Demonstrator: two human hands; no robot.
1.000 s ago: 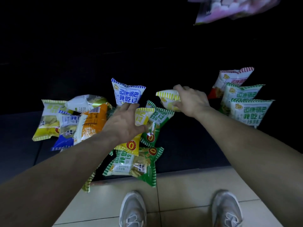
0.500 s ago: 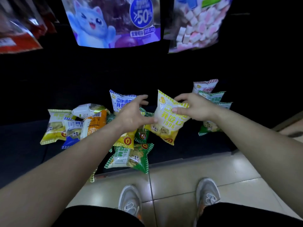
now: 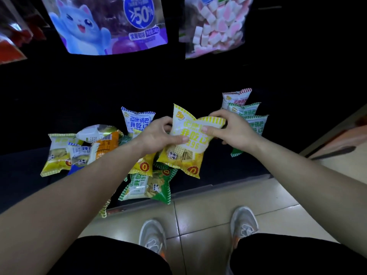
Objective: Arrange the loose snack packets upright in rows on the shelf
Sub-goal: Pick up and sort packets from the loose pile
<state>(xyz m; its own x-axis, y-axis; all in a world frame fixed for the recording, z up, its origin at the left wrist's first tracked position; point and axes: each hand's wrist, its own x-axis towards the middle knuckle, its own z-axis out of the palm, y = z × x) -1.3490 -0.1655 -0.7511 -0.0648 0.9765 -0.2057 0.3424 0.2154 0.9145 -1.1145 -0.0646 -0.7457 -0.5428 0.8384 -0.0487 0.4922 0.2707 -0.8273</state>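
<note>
The yellow snack packet (image 3: 186, 143) is held in the air over the front of the dark shelf (image 3: 218, 169). The right hand (image 3: 232, 130) pinches its striped top seam, and the left hand (image 3: 158, 135) grips its left side with the thumb across the print.

Bare shelf shows below and to its right, between the loose pile and the upright row. A green packet (image 3: 149, 185) lies flat at the shelf's front lip.

The row has a red-striped packet (image 3: 236, 96) at the back and two green ones in front, and the right hand covers much of the nearest. The left forearm hides the middle of the pile, and the back of the shelf is too dark to read.

A blue-striped packet (image 3: 138, 120) stands just behind the left hand. Yellow (image 3: 57, 155) and orange (image 3: 107, 143) packets lie to the left. A cat-print bag (image 3: 107, 24) and a marshmallow bag (image 3: 214, 26) hang overhead.
</note>
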